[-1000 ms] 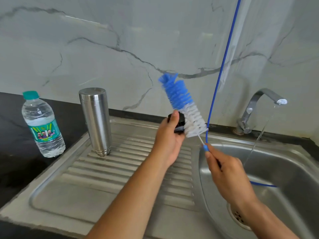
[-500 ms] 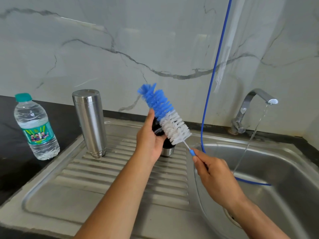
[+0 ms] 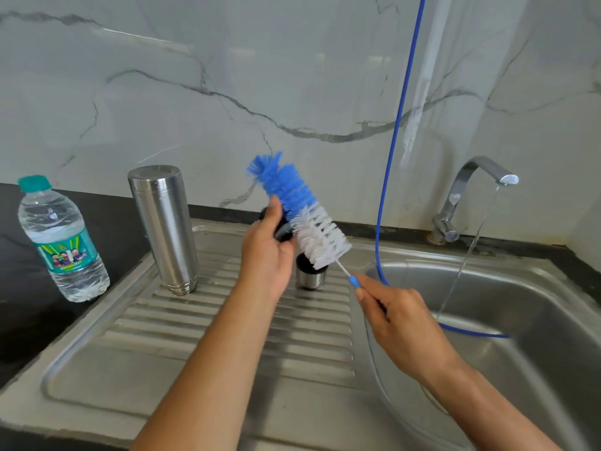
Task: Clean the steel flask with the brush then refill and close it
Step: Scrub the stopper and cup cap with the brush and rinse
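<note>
marble wall (image 3: 195, 76) behind steel sink (image 3: 536, 304). tap (image 3: 468, 183) running, thin water falling into bowl. flask (image 3: 164, 229) stands upside down on ribbed drainboard (image 3: 227, 320), well apart from both hands. water bottle (image 3: 61, 242) on black counter (image 3: 19, 320), left of flask. left hand (image 3: 265, 252) grips small black part (image 3: 283, 231). right hand (image 3: 396, 317) pinches brush (image 3: 300, 206) by handle, bristles tilted up against black part. steel cup (image 3: 310, 276) sits just below brush. blue hose (image 3: 398, 125) hangs into sink.
</note>
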### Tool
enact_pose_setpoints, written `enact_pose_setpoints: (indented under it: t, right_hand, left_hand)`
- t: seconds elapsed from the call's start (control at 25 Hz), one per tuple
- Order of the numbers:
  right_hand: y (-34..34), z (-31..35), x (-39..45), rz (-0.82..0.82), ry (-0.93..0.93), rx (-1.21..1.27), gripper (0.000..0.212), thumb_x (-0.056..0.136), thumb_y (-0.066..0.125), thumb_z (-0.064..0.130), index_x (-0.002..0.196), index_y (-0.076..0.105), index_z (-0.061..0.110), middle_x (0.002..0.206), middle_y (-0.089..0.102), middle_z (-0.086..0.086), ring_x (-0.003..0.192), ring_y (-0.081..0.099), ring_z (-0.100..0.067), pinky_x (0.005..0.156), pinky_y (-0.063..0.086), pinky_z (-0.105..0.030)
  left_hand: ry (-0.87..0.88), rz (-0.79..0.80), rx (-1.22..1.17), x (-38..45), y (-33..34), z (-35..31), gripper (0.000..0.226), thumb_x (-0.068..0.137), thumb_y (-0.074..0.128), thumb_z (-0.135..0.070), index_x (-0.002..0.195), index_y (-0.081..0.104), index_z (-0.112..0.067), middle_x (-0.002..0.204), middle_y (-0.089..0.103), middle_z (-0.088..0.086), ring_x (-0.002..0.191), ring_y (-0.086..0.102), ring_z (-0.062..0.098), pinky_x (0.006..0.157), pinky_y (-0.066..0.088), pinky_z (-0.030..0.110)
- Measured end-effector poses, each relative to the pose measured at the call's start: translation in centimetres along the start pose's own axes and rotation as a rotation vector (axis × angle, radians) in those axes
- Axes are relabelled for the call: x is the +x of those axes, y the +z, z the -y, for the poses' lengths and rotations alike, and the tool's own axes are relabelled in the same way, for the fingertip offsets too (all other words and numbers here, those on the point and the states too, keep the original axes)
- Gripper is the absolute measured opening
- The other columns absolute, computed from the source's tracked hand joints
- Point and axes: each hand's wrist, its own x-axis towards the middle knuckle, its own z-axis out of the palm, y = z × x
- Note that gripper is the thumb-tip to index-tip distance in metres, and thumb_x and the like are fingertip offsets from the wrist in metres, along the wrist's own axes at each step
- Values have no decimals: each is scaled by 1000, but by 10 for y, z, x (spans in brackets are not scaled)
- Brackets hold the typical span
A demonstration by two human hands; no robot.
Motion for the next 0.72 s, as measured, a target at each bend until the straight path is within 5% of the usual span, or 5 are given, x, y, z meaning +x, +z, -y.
enact_pose_setpoints:
  t: [0.12, 0.32, 0.44, 0.72]
  right_hand:
    - [-5, -4, 1, -116, 80, 21, 30, 103, 54, 18, 128, 71, 22, 50, 41, 10, 45, 33, -14, 44, 26, -19]
    - [0, 0, 0, 29, -23, 49, 28, 104, 51, 24, 122, 73, 23, 55, 33, 9, 50, 27, -11, 48, 25, -19]
    - [-3, -5, 2, -42, 63, 94, 31, 104, 52, 22, 128, 70, 30, 54, 33, 10, 50, 27, -11, 47, 25, -20]
    - [-4, -4, 2, -36, 92, 38, 31, 105, 50, 21, 129, 69, 26, 51, 37, 9, 47, 30, -13, 46, 26, -23]
  left_hand:
    - [-125, 93, 190, -20, 10, 22, 32, 100, 58, -16, 126, 61, 4, 112, 74, 17, 101, 73, 25, 89, 62, 42]
    - [-12, 13, -19, 0, -5, -3, 28, 104, 56, -27, 116, 68, -4, 112, 75, 9, 102, 73, 20, 95, 59, 41]
    - [-73, 21, 204, -2, -7, 5, 43, 101, 59, -42, 132, 64, -13, 126, 73, 7, 115, 69, 23, 100, 57, 40]
    - [-100, -7, 12, 1, -8, 3, 28, 102, 59, -29, 116, 67, -6, 118, 73, 13, 108, 70, 27, 95, 58, 46]
